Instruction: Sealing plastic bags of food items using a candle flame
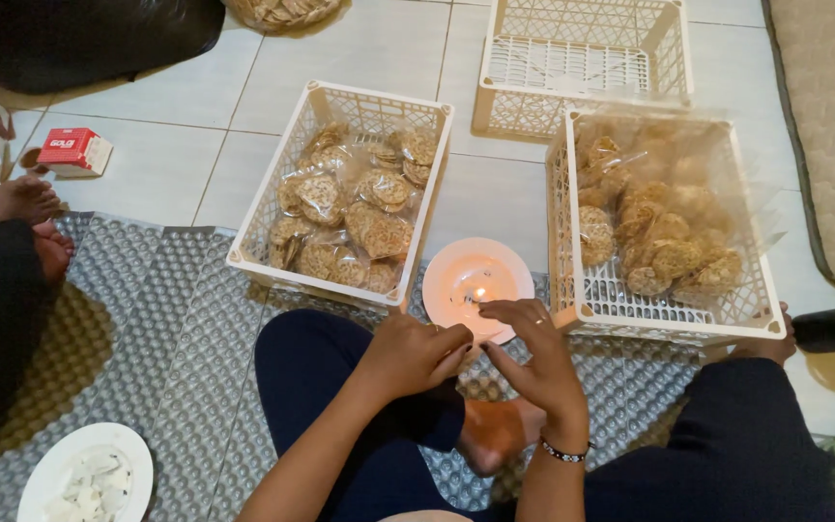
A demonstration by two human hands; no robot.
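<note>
Nearest us: our left hand (pixel 416 353) is loosely curled and our right hand (pixel 533 362) has its fingers bent; whether they pinch anything between them we cannot tell.
Just beyond our fingertips: a small lit flame (pixel 480 293) on a white plate (pixel 446 266).
Beyond our left hand: a white crate (pixel 273 193) of bagged crackers (pixel 379 227).
Beyond our right hand: a second white crate (pixel 669 314) with loose crackers in a clear bag (pixel 669 242).
Farthest: an empty white crate (pixel 582 63).
</note>
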